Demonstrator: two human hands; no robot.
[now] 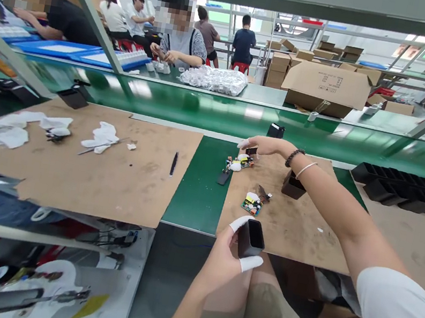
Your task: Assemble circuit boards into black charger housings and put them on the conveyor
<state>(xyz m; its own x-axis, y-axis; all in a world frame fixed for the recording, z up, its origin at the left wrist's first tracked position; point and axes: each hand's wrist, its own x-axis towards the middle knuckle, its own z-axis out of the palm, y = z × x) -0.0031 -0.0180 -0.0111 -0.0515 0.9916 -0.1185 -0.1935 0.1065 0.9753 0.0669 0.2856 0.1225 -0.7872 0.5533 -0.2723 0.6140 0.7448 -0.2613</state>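
My left hand, with white finger cots on thumb and finger, grips a black open-topped plastic case in front of the table edge. The case's open end faces up. My right hand reaches across to the far side, its fingers around the black end piece of a circuit board; the grip is partly hidden. Beside that lies another board with a black plate. Nearer to me, a circuit board with yellow and white parts rests on the cardboard. Under my right forearm stands a dark case.
Rows of black cases stand at the right. On the left cardboard lie white cloths, tweezers and a black pen. Beyond the green belt, co-workers sit near a carton. A metal shelf beam crosses overhead.
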